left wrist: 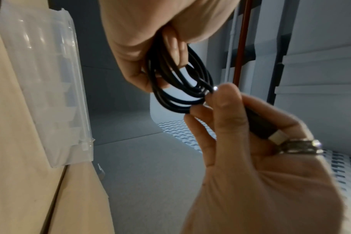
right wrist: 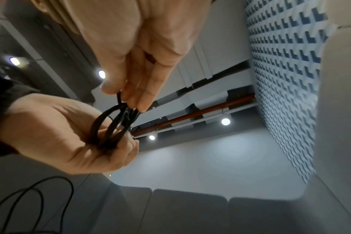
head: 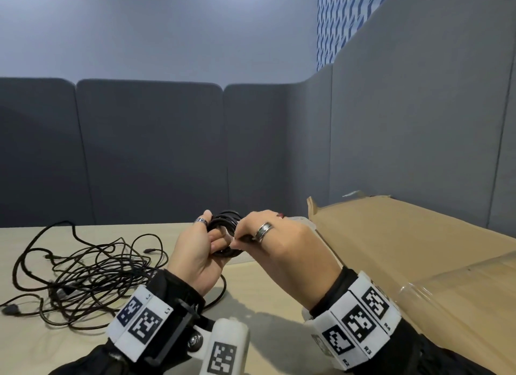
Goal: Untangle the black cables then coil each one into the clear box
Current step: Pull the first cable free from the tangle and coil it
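Note:
I hold a small coil of black cable (head: 224, 228) in the air between both hands, above the table's far edge. My left hand (head: 220, 242) grips the coil's left side, and a plug with a metal end (left wrist: 270, 133) lies by its ringed finger. My right hand (head: 237, 239) pinches the coil's right side with thumb and fingertips (right wrist: 130, 98). The coil's loops (left wrist: 180, 85) hang between the two hands. A tangle of black cables (head: 83, 277) lies on the table to the left. The clear box (left wrist: 50, 95) sits just beyond my right hand, mostly hidden in the head view (head: 303, 221).
A flat brown cardboard sheet (head: 391, 235) covers the right side of the table. A clear plastic piece (head: 452, 288) lies on it at the near right. Grey partition panels (head: 150, 151) close off the back and right. One cable strand (head: 220, 291) trails under my left wrist.

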`<control>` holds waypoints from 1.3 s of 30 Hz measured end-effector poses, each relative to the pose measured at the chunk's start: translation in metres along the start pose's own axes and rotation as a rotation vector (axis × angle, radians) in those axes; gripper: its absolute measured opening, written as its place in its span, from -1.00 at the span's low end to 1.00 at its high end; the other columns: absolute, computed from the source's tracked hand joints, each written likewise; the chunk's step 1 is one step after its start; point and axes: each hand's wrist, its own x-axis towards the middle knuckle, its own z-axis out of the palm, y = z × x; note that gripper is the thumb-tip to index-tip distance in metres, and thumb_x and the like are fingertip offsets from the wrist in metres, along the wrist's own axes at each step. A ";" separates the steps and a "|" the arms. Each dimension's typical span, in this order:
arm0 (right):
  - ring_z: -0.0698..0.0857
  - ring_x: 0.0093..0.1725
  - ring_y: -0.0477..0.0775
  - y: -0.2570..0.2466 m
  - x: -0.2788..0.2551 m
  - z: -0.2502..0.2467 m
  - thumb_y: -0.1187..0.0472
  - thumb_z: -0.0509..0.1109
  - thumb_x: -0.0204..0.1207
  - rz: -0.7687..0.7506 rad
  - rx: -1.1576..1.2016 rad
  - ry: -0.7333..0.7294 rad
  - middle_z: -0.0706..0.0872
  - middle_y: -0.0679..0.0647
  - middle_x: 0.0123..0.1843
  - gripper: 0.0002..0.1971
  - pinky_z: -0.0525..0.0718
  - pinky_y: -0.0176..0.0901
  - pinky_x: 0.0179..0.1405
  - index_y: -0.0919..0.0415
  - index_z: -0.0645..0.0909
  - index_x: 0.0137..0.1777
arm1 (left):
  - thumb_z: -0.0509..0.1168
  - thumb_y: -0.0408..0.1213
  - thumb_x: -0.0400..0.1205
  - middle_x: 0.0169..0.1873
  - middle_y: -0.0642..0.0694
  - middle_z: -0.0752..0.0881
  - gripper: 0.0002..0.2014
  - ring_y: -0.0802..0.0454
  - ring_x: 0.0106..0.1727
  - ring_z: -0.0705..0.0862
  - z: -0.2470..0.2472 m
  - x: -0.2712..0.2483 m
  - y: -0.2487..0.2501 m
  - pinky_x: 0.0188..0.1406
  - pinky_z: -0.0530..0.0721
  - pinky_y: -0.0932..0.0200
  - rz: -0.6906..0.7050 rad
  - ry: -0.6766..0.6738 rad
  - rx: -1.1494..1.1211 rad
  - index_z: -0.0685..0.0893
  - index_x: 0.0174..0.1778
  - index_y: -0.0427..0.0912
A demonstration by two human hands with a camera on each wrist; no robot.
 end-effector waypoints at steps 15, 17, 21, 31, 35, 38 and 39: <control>0.57 -0.54 0.07 0.019 0.011 -0.026 0.30 0.43 0.51 1.038 1.098 0.205 0.73 0.14 -0.30 -0.70 0.67 -0.11 -0.44 0.09 0.36 0.08 | 0.20 -0.26 0.57 -0.42 -0.01 0.31 -0.85 0.20 -0.59 0.26 0.002 -0.014 -0.005 -0.45 0.45 0.34 0.259 -0.571 0.209 0.32 -0.18 -0.16; 0.58 -0.47 0.04 0.020 0.009 -0.024 0.26 0.45 0.50 1.053 1.042 0.166 0.68 0.16 -0.21 -0.75 0.68 -0.08 -0.43 0.11 0.43 0.04 | 0.19 -0.24 0.57 -0.42 -0.01 0.29 -0.84 0.19 -0.57 0.24 0.001 -0.014 -0.007 -0.44 0.43 0.32 0.269 -0.560 0.220 0.31 -0.19 -0.16; 0.63 -0.38 0.01 0.019 0.006 -0.020 0.23 0.45 0.51 0.997 0.911 0.111 0.67 0.03 -0.18 -0.92 0.73 -0.02 -0.44 0.18 0.60 -0.08 | 0.18 -0.23 0.66 -0.38 -0.08 0.13 -0.80 0.17 -0.55 0.21 0.003 -0.017 -0.009 -0.41 0.43 0.31 0.272 -0.534 0.243 0.30 -0.21 -0.16; 0.67 -0.14 -0.19 0.012 0.003 -0.010 0.01 0.45 0.48 0.783 0.574 -0.077 0.75 -0.08 -0.10 -0.77 0.69 -0.27 -0.13 0.10 0.70 0.05 | 0.30 -0.27 0.60 -0.15 -0.22 0.48 -0.80 -0.16 -0.08 0.52 0.002 -0.011 -0.013 0.17 0.50 -0.05 0.285 -0.444 0.143 0.37 -0.02 -0.14; 0.68 -0.11 -0.15 0.017 0.000 -0.007 0.09 0.46 0.49 0.831 0.551 -0.171 0.76 -0.09 -0.13 -0.86 0.70 -0.18 -0.07 0.06 0.68 0.01 | 0.35 -0.19 0.57 -0.09 -0.21 0.52 -0.74 -0.28 0.09 0.52 0.000 -0.011 -0.016 0.37 0.37 -0.21 0.292 -0.404 0.321 0.38 -0.03 -0.17; 0.68 -0.10 -0.10 0.022 -0.004 -0.005 0.16 0.41 0.55 0.920 0.728 -0.243 0.79 0.12 -0.06 -0.87 0.69 -0.12 -0.09 0.18 0.69 0.02 | 0.32 -0.08 0.49 -0.27 -0.01 0.57 -0.72 0.20 -0.18 0.59 0.001 -0.013 -0.017 0.03 0.42 0.14 0.374 -0.353 0.511 0.44 -0.09 -0.17; 0.68 -0.09 -0.09 0.022 -0.005 -0.005 0.18 0.39 0.57 0.933 0.781 -0.258 0.79 0.18 -0.04 -0.86 0.68 -0.18 -0.15 0.22 0.69 0.02 | 0.40 -0.05 0.47 -0.21 -0.04 0.62 -0.71 0.23 -0.19 0.63 -0.001 -0.011 -0.015 -0.02 0.46 0.17 0.397 -0.333 0.581 0.49 -0.10 -0.14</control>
